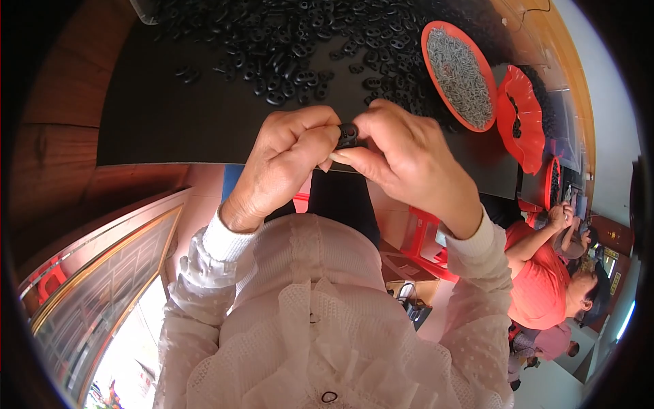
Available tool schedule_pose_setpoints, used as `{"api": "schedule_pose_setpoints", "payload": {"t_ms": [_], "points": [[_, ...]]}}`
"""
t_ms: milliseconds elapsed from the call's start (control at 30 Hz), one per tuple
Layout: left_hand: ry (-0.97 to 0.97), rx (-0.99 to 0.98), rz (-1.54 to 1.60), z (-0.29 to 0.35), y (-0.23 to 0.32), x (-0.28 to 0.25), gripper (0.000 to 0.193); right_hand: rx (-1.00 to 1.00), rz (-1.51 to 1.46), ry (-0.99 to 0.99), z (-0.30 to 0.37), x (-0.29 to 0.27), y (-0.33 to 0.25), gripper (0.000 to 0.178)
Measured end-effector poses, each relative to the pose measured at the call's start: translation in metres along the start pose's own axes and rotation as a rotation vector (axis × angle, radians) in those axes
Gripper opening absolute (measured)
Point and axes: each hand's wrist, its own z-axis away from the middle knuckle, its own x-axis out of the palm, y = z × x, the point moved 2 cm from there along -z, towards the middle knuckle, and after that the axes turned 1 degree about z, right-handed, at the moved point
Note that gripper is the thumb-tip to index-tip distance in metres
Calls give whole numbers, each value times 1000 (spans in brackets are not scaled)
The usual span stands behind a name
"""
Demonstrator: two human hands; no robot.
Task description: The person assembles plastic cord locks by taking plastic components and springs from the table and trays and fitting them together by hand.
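Observation:
My left hand (283, 160) and my right hand (409, 160) meet above the near edge of a black table mat (170, 116). Together they pinch one small black plastic part (348, 135) between thumbs and fingertips. A large heap of similar black plastic parts (300, 37) lies spread on the mat beyond my hands. To the right stands a red oval tray (429, 68) filled with small grey metal pieces (463, 75).
A second red tray (528, 123) with a few dark parts stands further right, and a third red dish (550, 180) behind it. Another person in a red shirt (545, 273) works at the right. A wooden table edge (61, 102) runs along the left.

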Motion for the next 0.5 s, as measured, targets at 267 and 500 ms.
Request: {"api": "schedule_pose_setpoints", "payload": {"t_ms": [267,500], "points": [[0,24,-6,1,-1,1,19,-152,92,-85,-10,-11,2,30],[-5,8,0,3,-4,0,19,-181,213,-93,-9,-5,-2,31]]}}
